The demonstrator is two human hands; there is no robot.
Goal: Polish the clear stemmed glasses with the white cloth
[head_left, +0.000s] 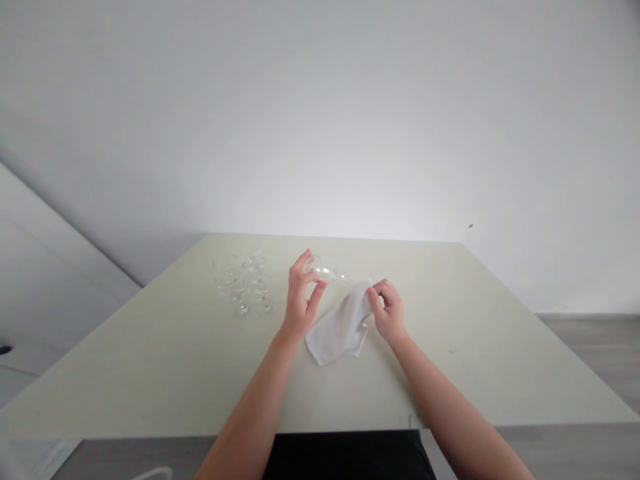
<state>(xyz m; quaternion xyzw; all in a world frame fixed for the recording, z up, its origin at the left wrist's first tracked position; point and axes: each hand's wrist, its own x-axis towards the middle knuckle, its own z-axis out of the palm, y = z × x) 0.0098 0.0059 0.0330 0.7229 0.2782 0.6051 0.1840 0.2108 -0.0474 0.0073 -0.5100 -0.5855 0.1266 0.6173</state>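
Note:
My left hand (302,293) grips a clear glass (325,271) by its round rim, between the thumb and curled fingers. The glass lies tilted sideways, its narrower end towards the right; its exact shape is hard to make out. In my right hand (388,309) a white cloth (340,327) is pinched at its upper corner. The cloth hangs down to the left, between my two wrists, with its lower edge near the tabletop. Left of my left hand, several clear glass pieces (245,283) stand close together on the table.
The pale table (175,373) reaches back to a white wall (330,120). A white cabinet or door panel (55,247) with a dark round knob (5,349) is at the left. Grey floor (595,347) shows beyond the right edge.

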